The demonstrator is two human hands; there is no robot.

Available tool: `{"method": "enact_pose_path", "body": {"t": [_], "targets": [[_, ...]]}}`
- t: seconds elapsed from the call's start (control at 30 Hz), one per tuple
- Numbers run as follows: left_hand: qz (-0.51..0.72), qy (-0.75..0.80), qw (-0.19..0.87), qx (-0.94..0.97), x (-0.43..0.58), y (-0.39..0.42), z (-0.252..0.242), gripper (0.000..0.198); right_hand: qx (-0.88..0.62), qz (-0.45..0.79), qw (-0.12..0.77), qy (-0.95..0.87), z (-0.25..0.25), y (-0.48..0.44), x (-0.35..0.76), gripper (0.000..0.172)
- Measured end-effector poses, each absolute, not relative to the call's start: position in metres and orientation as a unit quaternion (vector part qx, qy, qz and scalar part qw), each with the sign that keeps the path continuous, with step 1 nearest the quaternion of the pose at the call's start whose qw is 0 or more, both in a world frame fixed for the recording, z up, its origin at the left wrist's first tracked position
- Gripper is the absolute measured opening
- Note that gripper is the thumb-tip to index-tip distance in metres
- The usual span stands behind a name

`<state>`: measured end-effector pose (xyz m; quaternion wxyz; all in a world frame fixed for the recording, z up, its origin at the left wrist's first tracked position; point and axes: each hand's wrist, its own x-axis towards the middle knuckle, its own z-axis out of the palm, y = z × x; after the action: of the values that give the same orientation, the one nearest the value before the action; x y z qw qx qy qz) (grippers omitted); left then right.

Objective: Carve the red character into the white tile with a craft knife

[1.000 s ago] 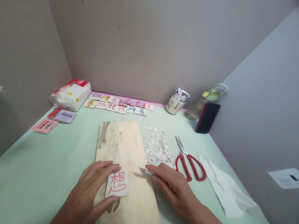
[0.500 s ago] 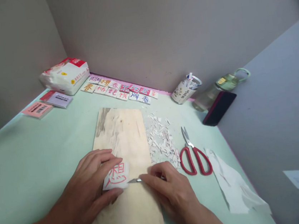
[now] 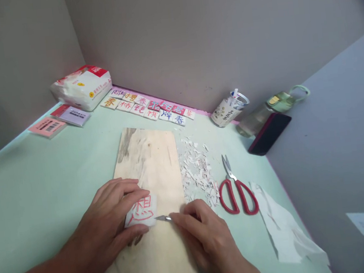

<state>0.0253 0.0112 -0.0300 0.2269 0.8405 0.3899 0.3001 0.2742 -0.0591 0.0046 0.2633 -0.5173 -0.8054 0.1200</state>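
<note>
A small white square with a red handwritten character rests on the wooden board. The fingers and thumb of my left hand close around its left side and hold it down; the covered edge is hidden. In my right hand is a craft knife, pinched near its blade. The blade points left, with its tip at the square's lower right edge; whether it touches cannot be made out. Most of the knife's handle is hidden by my fingers.
Paper scraps lie right of the board, then red-handled scissors and crumpled white paper. Behind stand lettered squares, a tissue pack, a can, a bottle and a phone. Notepads lie left.
The camera view has shifted slightly. Both hands keep nearly the same positions, with the knife tip still by the square's lower right edge.
</note>
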Motion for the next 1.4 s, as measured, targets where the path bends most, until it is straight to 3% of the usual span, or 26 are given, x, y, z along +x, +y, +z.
{"method": "enact_pose_path", "body": {"t": [0.13,0.47,1.4], "targets": [[0.301,0.384,0.224,0.844,0.025,0.012,-0.031,0.039,-0.523,0.118,0.287,-0.794,0.005,-0.056,0.272,0.031],[0.3,0.384,0.227,0.843,0.025,0.012,-0.033,0.04,-0.508,0.245,0.259,-0.784,0.014,-0.055,0.281,0.029],[0.26,0.362,0.225,0.867,0.02,0.018,-0.032,0.038,-0.546,0.211,0.367,-0.723,0.004,-0.06,0.264,0.028]]}}
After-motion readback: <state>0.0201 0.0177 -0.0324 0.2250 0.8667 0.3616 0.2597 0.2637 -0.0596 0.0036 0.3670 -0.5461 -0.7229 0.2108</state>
